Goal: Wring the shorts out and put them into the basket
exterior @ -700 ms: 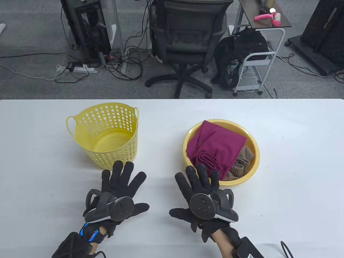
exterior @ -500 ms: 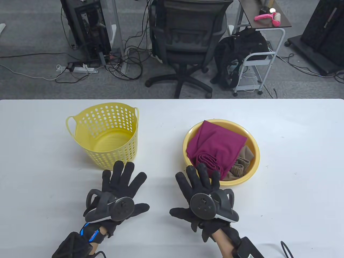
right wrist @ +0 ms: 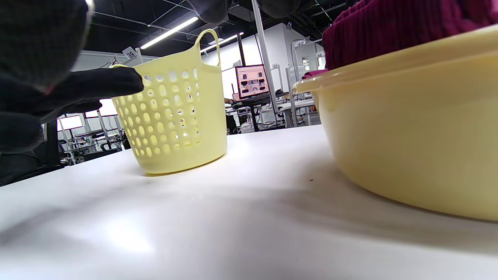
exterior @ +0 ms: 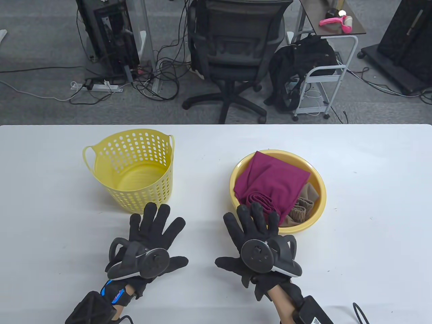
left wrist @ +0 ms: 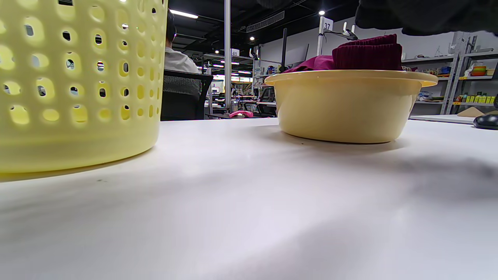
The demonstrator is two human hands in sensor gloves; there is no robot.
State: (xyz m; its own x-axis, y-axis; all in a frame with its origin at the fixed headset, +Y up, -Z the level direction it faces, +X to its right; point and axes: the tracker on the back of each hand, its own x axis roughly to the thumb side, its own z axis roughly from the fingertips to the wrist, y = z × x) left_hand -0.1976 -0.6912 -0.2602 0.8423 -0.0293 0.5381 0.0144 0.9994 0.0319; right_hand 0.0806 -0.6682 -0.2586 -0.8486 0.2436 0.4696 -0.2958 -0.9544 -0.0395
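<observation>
Soft, probably damp maroon shorts [exterior: 270,184] bunched in yellow basin [exterior: 317,209], best gathered at rolled near edge; both hands' fingers [exterior: 251,217] spread, empty, above bench [exterior: 371,202].

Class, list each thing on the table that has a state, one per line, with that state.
basket: upright, nothing inside.
basin: upright, holds clothes.
maroon shorts: folded in the basin, partly rolled.
tan cloth: crumpled beneath the shorts.
left hand: fingers spread, holding nothing.
right hand: fingers spread, holding nothing.
</observation>
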